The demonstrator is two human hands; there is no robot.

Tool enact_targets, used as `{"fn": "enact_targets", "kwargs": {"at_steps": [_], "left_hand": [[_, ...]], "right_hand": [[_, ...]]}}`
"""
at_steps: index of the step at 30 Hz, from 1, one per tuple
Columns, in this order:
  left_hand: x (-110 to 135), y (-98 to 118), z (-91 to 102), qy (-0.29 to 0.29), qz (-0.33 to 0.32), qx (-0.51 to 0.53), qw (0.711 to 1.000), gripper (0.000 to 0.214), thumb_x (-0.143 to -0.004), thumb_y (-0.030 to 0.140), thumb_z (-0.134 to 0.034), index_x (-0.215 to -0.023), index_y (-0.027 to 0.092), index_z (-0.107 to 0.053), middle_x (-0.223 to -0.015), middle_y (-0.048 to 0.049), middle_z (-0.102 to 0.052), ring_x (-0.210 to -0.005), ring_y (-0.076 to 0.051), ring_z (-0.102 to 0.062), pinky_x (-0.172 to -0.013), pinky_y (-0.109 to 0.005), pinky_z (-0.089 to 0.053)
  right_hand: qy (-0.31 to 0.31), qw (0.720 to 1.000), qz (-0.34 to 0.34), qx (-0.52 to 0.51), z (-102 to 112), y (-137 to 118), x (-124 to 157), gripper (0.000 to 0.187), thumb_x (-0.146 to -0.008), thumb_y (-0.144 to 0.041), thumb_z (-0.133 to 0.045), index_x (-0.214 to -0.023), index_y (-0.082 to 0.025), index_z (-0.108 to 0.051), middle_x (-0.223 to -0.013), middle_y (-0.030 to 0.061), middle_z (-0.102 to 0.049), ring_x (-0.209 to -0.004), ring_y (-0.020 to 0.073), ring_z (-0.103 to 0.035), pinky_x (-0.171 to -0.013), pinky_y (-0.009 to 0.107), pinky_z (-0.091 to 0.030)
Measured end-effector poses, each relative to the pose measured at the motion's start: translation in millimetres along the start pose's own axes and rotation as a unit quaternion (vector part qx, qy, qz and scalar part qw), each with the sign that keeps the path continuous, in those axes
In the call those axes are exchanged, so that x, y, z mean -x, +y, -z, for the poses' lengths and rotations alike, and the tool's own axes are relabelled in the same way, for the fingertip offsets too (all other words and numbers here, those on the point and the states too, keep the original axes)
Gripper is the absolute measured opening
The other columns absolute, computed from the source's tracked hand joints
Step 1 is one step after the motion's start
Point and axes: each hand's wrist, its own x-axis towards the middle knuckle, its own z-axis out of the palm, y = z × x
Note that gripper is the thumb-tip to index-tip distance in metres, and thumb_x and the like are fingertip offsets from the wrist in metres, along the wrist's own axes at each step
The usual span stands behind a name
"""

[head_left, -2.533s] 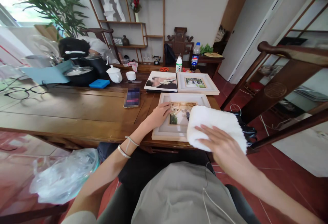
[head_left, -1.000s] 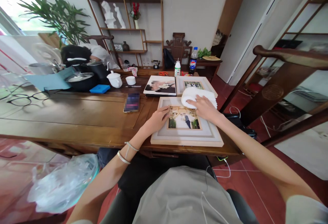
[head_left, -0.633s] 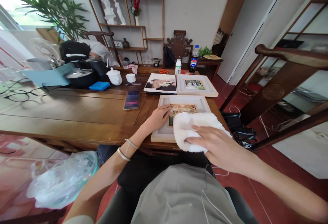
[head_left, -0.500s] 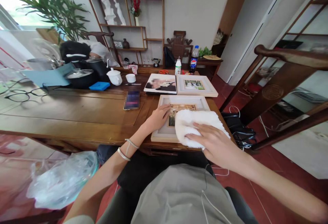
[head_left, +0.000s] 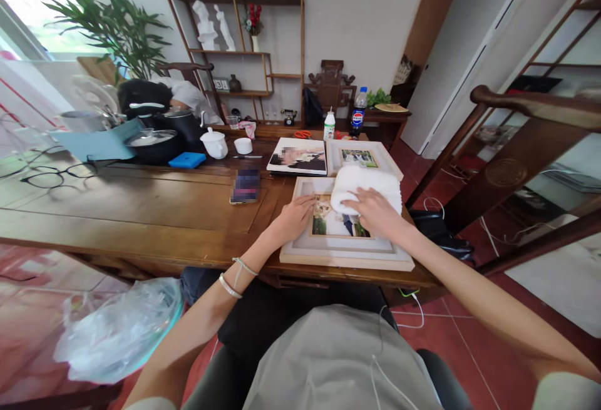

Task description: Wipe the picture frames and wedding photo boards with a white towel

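Note:
A light wooden picture frame [head_left: 345, 251] with a photo lies flat at the near right edge of the wooden table [head_left: 141, 210]. My left hand [head_left: 293, 217] rests on the frame's left side, fingers spread flat on the mat. My right hand [head_left: 378, 213] presses flat on a folded white towel [head_left: 366, 183] over the photo's far right part. Beyond it lie a second framed photo [head_left: 361, 158] and an unframed print [head_left: 298, 156].
A phone [head_left: 245, 186] lies left of the frame. Further back stand a white teapot [head_left: 215, 143], a cup [head_left: 243, 145], black pots [head_left: 154, 141], a blue pad [head_left: 186, 159], glasses [head_left: 44, 177] and two bottles [head_left: 357, 111]. A plastic bag [head_left: 117, 328] sits by my left knee. A wooden chair arm [head_left: 535, 103] rises at right.
My right hand slid the towel from the near part of the frame to its far part, uncovering most of the photo. My left hand stayed on the frame.

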Motion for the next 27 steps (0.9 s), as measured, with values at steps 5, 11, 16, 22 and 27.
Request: {"fn": "enact_targets", "kwargs": {"at_steps": [5, 11, 16, 22, 27], "left_hand": [[0.3, -1.0, -1.4, 0.002, -0.013, -0.008, 1.000, 0.042, -0.097, 0.024, -0.026, -0.124, 0.010, -0.054, -0.135, -0.0118, -0.051, -0.130, -0.020, -0.042, -0.109, -0.039, -0.036], [0.2, 0.2, -0.2, 0.000, -0.029, -0.021, 0.999, 0.042, -0.097, 0.022, -0.025, -0.123, 0.007, -0.055, -0.134, -0.0132, -0.052, -0.130, -0.020, -0.041, -0.111, -0.039, -0.033], [0.2, -1.2, 0.6, -0.005, -0.029, -0.020, 0.999, 0.042, -0.097, 0.023, -0.026, -0.124, 0.009, -0.054, -0.135, -0.0124, -0.051, -0.130, -0.020, -0.042, -0.111, -0.038, -0.034], [0.9, -2.5, -0.1, -0.003, -0.008, -0.002, 1.000, 0.041, -0.097, 0.025, -0.025, -0.124, 0.013, -0.054, -0.135, -0.0104, -0.051, -0.130, -0.020, -0.042, -0.108, -0.041, -0.037], [0.0, -4.4, -3.3, 0.014, -0.025, -0.001, 1.000, 0.039, -0.097, 0.022, -0.027, -0.121, 0.014, -0.056, -0.132, -0.0110, -0.054, -0.128, -0.020, -0.045, -0.108, -0.040, -0.039]], "right_hand": [[-0.021, 0.992, 0.073, -0.099, 32.9, -55.4, 50.8, 0.062, -0.065, 0.002, -0.045, -0.120, -0.023, -0.059, -0.136, 0.0105, -0.052, -0.128, 0.0278, -0.044, -0.103, 0.047, -0.037], [-0.016, 0.989, 0.084, -0.123, 35.0, -67.8, 69.7, 0.068, -0.063, 0.003, -0.046, -0.124, -0.026, -0.056, -0.145, 0.0051, -0.041, -0.133, 0.0271, -0.036, -0.108, 0.050, -0.031], [-0.004, 0.998, 0.008, -0.067, 1.6, -10.0, 29.3, 0.069, -0.063, 0.004, -0.047, -0.124, -0.026, -0.057, -0.144, 0.0058, -0.043, -0.134, 0.0268, -0.035, -0.109, 0.049, -0.029], [0.016, 0.999, -0.040, 0.001, -8.4, 27.8, -16.5, 0.064, -0.068, 0.002, -0.047, -0.128, -0.019, -0.054, -0.135, 0.0124, -0.052, -0.130, 0.0323, -0.039, -0.104, 0.053, -0.031], [-0.042, 0.998, 0.032, -0.038, 16.7, -23.1, 5.2, 0.059, -0.067, 0.002, -0.045, -0.121, -0.018, -0.059, -0.130, 0.0158, -0.054, -0.118, 0.0305, -0.050, -0.094, 0.047, -0.041]]}}
